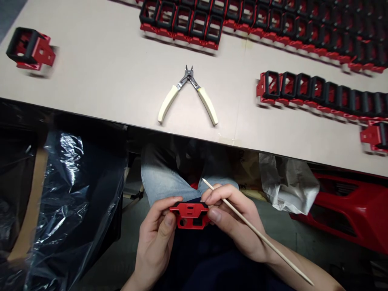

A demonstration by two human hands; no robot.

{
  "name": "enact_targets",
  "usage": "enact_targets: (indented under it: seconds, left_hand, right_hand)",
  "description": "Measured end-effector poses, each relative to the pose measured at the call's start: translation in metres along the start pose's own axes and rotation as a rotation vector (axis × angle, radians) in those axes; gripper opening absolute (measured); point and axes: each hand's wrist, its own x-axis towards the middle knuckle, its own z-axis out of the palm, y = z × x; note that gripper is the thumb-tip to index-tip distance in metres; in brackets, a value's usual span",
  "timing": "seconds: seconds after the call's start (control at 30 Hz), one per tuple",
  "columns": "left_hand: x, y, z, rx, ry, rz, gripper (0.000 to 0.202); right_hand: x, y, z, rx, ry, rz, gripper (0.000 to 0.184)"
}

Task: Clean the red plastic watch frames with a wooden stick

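Observation:
Low in the head view, my left hand (156, 236) and my right hand (233, 218) hold a flat red plastic part (190, 215) between them, above my lap. It has small rectangular and round holes. My left fingers pinch its left end. My right fingertips touch its right end, and the same hand grips a thin wooden stick (257, 230) whose tip rises past the part. Beyond my hands, a pair of cream-handled side cutters (188, 95) lies open on the table.
The beige table (127, 89) carries rows of black-and-red framed parts (318, 95) at the back and right, plus a single one (30, 48) at far left. A black bag with clear film (66, 202) is at left; crumpled white plastic (287, 182) and a red moulded panel (342, 206) are at right.

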Motion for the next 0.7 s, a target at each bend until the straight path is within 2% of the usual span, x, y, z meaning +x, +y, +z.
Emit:
enact_targets:
  seconds: [0.27,0.33,0.43,0.5,0.57,0.63,0.7]
  left_hand:
    - [0.001,-0.005,-0.011,0.137,0.040,0.162,0.024]
    - [0.000,-0.004,-0.010,0.172,0.043,0.194,0.024]
    - [0.000,0.004,-0.003,0.212,-0.021,0.197,0.021]
    - [0.000,0.016,0.005,0.179,-0.028,0.145,0.035]
    - [-0.001,0.031,0.010,0.100,0.048,0.059,0.052]
    - [-0.001,0.049,0.011,0.008,0.166,0.007,0.053]
    - [0.000,0.065,0.005,-0.070,0.277,0.048,0.044]
  right_hand:
    - [0.000,0.005,-0.007,-0.002,0.059,0.074,0.022]
    - [0.001,0.008,-0.009,-0.029,0.080,0.058,0.022]
    - [0.011,0.010,-0.007,-0.124,0.096,-0.043,0.020]
    - [0.027,0.007,0.001,-0.223,0.050,-0.142,0.018]
    - [0.049,0.000,0.016,-0.314,-0.061,-0.227,0.018]
    - [0.073,-0.007,0.038,-0.350,-0.189,-0.266,0.018]
    - [0.093,-0.012,0.063,-0.336,-0.282,-0.253,0.019]
